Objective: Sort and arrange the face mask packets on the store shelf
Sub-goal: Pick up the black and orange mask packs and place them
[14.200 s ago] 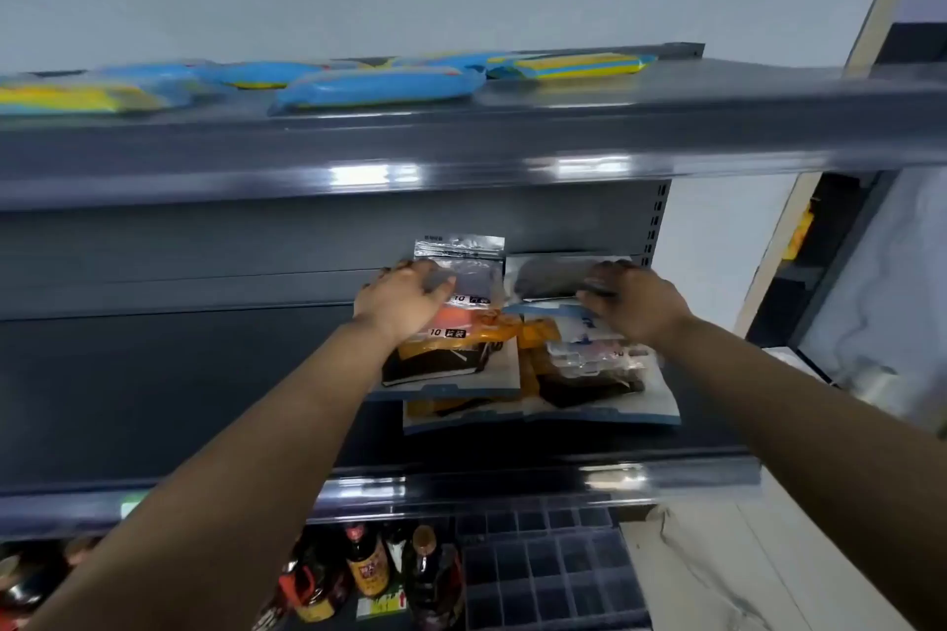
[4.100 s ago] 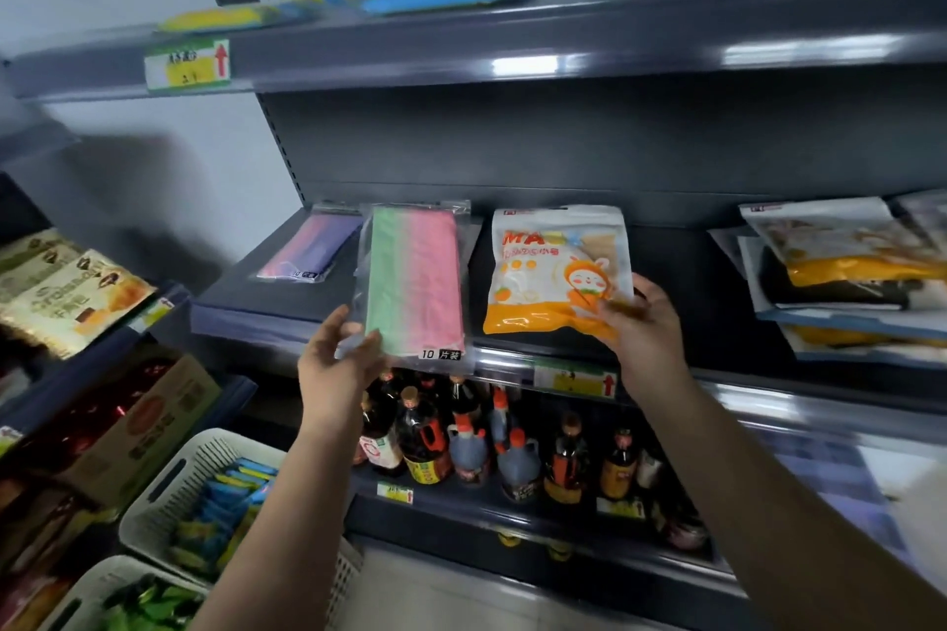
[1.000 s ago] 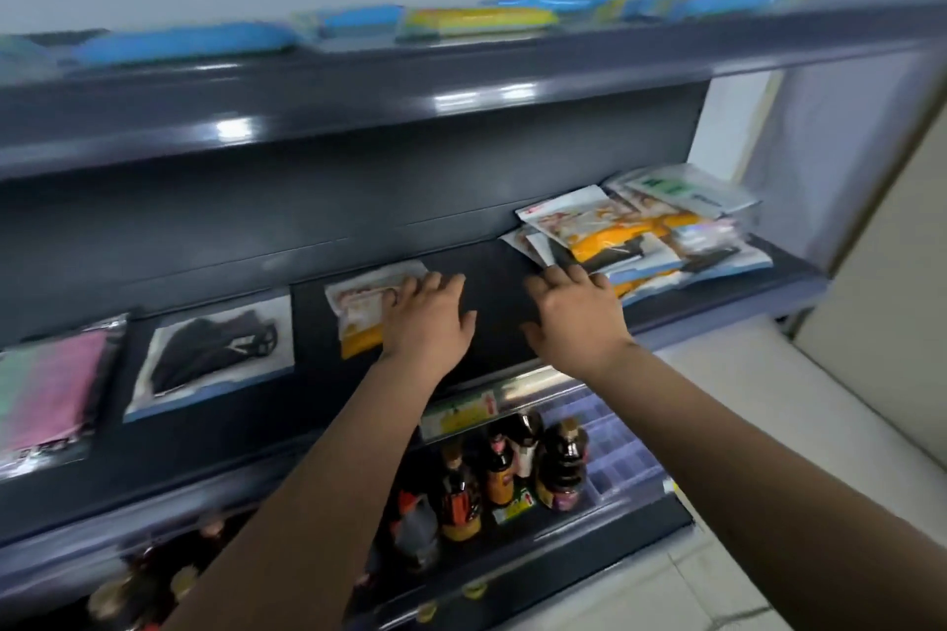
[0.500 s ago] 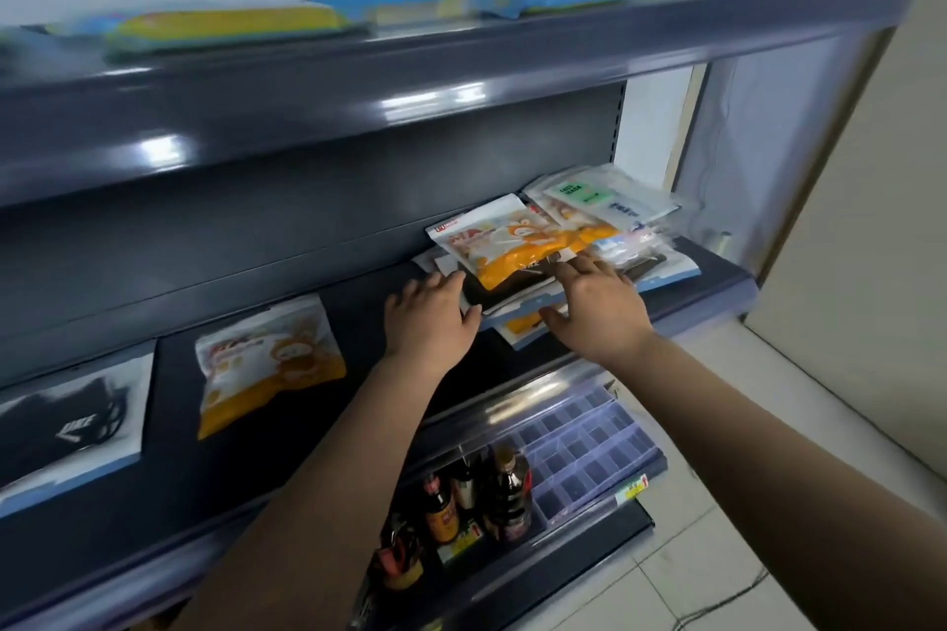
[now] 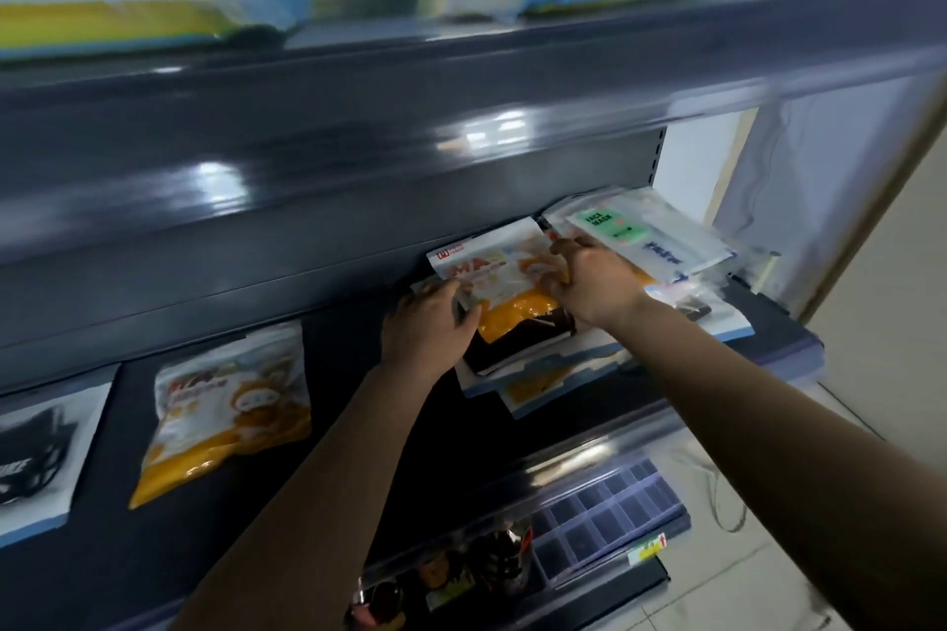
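A loose pile of face mask packets (image 5: 661, 251) lies at the right end of the dark middle shelf (image 5: 389, 425). On top at its left is an orange-and-white packet (image 5: 499, 282). My left hand (image 5: 428, 328) grips that packet's lower left edge, and my right hand (image 5: 589, 279) pinches its right side. Under it lies a packet with a black mask (image 5: 522, 343). Further left on the shelf a matching orange-and-white packet (image 5: 225, 410) lies alone, and a black-mask packet (image 5: 36, 456) is cut off by the left edge.
The top shelf (image 5: 461, 82) carries blue and yellow packs (image 5: 358, 3). Below, bottles (image 5: 461, 569) and a dark divided tray (image 5: 610, 512) sit on the lower shelf. A pale wall and tiled floor lie to the right.
Both hands have moved right and up from the bare shelf onto the pile and closed on the top orange-and-white packet. The view has shifted closer to the pile.
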A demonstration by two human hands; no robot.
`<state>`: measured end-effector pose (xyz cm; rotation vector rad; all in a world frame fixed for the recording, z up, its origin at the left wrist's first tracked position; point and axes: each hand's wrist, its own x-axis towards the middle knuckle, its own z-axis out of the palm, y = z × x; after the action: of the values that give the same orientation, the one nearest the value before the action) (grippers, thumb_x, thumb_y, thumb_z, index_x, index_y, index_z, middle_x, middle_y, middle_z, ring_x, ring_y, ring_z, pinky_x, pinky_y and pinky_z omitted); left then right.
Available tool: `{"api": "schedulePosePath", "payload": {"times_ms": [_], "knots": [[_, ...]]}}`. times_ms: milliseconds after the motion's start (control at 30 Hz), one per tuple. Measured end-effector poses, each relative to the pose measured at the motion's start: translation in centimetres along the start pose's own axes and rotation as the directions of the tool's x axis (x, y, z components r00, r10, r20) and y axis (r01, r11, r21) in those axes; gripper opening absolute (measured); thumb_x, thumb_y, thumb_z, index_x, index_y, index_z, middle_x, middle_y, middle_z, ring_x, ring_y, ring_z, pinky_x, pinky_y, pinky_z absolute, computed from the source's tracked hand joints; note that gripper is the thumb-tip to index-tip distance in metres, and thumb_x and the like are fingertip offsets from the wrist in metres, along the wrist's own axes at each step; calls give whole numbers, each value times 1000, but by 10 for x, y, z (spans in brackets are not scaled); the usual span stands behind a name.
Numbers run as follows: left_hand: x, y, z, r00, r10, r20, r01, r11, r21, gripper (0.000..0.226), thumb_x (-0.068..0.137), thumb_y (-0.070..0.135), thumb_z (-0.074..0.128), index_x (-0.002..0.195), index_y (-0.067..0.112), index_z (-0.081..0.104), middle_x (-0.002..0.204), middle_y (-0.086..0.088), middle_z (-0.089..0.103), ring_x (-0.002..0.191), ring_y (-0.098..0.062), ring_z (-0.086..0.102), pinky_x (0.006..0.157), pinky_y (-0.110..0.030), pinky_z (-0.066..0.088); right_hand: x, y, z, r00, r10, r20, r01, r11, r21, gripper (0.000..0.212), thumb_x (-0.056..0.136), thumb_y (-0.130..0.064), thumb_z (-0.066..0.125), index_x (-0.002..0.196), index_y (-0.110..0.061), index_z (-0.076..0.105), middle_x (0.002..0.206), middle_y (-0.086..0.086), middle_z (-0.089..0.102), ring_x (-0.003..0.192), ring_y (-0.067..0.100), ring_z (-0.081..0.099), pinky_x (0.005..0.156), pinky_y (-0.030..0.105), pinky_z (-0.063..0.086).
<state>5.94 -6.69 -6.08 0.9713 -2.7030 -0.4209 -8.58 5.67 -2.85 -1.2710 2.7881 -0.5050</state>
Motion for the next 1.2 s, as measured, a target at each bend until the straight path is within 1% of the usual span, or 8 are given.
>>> {"api": "schedulePosePath", "payload": {"times_ms": [233, 367, 567, 767, 900, 1000, 1100, 1200], "knots": [[-2, 5, 13, 987, -156, 43, 161, 978, -136, 53, 91, 55, 43, 132, 21, 46, 132, -9, 52, 118, -28, 52, 94, -40, 47, 30, 6, 12, 989, -22, 147, 15, 999, 49, 42, 89, -43, 54, 119, -14, 60, 125, 10, 60, 117, 30, 53, 97, 38, 40], [-5, 9, 19, 963, -269, 33, 264, 905, -334, 56, 90, 50, 51, 135, 17, 44, 136, -11, 50, 121, -27, 51, 90, -29, 42, 33, 9, 17, 981, -48, 190, 7, 978, 211, 36, 86, -35, 62, 113, -12, 63, 119, 12, 64, 113, 30, 57, 97, 37, 45], [-15, 10, 21, 901, -427, 78, 396, 733, -553, 47, 86, 34, 64, 123, 7, 54, 122, -8, 61, 110, -23, 57, 79, -25, 41, 40, 13, 20, 987, -70, 143, 50, 989, 142, 75, 73, -58, 66, 131, -11, 51, 125, 13, 60, 117, 29, 55, 101, 37, 44], [-34, 17, 25, 849, -528, -2, 303, 490, -817, 40, 82, -14, 56, 121, -3, 53, 107, -14, 61, 97, -21, 55, 81, -28, 44, 39, 19, 17, 996, -19, 82, -2, 968, 249, 63, 73, -40, 75, 119, -2, 53, 111, 15, 65, 105, 29, 61, 79, 29, 45], [-45, 23, 29, 836, -548, -11, 221, 356, -908, 46, 80, -21, 50, 121, 2, 50, 87, 2, 58, 78, -12, 54, 62, -20, 44, 39, 27, 17, 991, 6, 131, -49, 942, 331, 55, 72, -34, 75, 115, -5, 56, 110, 7, 66, 103, 24, 62, 84, 29, 50], [-51, 24, 31, 813, -581, -53, 172, 325, -930, 49, 80, -23, 49, 124, 0, 48, 82, 2, 56, 84, -16, 53, 58, -16, 46, 32, 31, 19, 984, -7, 178, -78, 881, 467, 39, 71, -19, 72, 107, -6, 64, 106, 11, 70, 102, 26, 65, 86, 34, 55], [-61, 28, 29, 797, -591, -125, 74, 300, -951, 51, 79, -28, 42, 119, 3, 48, 79, -1, 56, 91, -18, 54, 61, -8, 50, 21, 26, 13, 986, -14, 164, -86, 802, 591, 18, 76, -6, 67, 94, -6, 68, 96, 13, 68, 98, 27, 64, 66, 26, 48], [-73, 27, 21, 778, -590, -217, -1, 344, -939, 49, 82, -23, 47, 121, 7, 48, 81, 1, 56, 99, -19, 54, 79, -21, 51, 15, 20, 11, 981, -14, 195, -133, 684, 717, 16, 80, 0, 58, 89, -12, 65, 92, 8, 61, 91, 25, 60, 67, 26, 48]]}}
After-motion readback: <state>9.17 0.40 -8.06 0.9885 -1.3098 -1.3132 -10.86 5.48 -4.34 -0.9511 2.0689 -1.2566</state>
